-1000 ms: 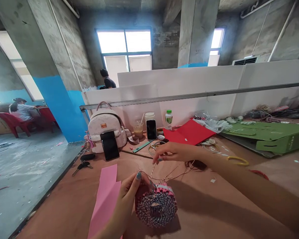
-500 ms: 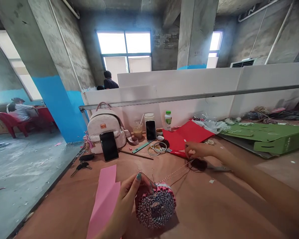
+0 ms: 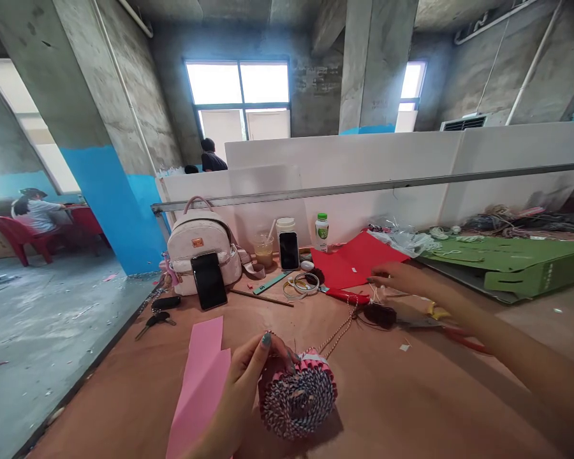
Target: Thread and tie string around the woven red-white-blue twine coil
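Our left hand [image 3: 249, 389] is closed around a coil [image 3: 299, 398] of twisted striped cord, with its fingers curled over the coil's top edge. The coil sits in that hand, resting on the brown paper [image 3: 411, 401] that covers the table, with pleated pink paper [image 3: 310, 361] along its rim. A length of cord [image 3: 337, 335] rises from the coil toward our right hand [image 3: 404, 280].

That hand is ahead of the left and well apart from it, with its fingers stretched out just over the edge of a red sheet [image 3: 354, 261]. A thin white string [image 3: 375, 293] lies just below the fingertips, but we cannot tell whether they are pinching it or holding anything at all.

Just under our right hand lie a dark tangle of thread [image 3: 377, 315] and a pair of scissors [image 3: 423, 323]. Left of that tangle is a second pair of scissors [image 3: 344, 296], with a few rings of tape [image 3: 299, 287] beyond it.

A pink sheet [image 3: 205, 376] lies just beside our left hand. Ahead of that hand are a white backpack [image 3: 201, 248] with a phone [image 3: 209, 280] leaning on it, plus keys [image 3: 153, 325] off to the left. Past our right hand sits a green box [image 3: 507, 268].
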The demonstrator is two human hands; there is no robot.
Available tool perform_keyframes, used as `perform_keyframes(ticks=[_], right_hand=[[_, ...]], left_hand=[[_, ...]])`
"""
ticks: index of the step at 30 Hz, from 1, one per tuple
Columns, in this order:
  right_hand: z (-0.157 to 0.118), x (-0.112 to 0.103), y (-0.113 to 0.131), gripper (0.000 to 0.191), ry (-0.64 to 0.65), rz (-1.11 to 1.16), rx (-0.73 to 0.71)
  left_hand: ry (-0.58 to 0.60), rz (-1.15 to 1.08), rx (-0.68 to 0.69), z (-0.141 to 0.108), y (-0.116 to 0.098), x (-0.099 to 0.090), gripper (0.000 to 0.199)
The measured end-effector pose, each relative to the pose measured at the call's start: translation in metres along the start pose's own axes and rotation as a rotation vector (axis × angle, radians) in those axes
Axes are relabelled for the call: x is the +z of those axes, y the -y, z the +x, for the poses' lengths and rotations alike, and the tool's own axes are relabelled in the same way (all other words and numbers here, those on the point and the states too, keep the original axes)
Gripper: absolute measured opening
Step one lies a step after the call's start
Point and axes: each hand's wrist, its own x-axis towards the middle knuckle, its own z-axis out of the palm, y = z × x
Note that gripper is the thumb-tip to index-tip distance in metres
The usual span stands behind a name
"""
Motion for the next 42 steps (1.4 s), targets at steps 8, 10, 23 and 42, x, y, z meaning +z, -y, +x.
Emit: perform_keyframes(ticks=[8, 10, 23, 42], right_hand=[[-0.026, 0.017, 0.113, 0.025, 0.507, 0.245, -0.377], [-0.029, 0.034, 0.133, 0.034, 0.518, 0.288, -0.454], [0.003, 0.096, 0.137, 0.025, 0.628, 0.698, -0.425], [0.033, 0.040, 0.126, 0.007, 0.098, 0.619, -0.398]], left_hand=[[0.001, 0.040, 0.025, -0.002, -0.002, -0.001, 0.040], [-0.008, 0.056, 0.052, -0.002, -0.001, -0.002, 0.039], [-0.092, 0.155, 0.058, 0.000, 0.000, -0.002, 0.041], [0.061, 0.217, -0.034, 0.003, 0.004, -0.007, 0.041]])
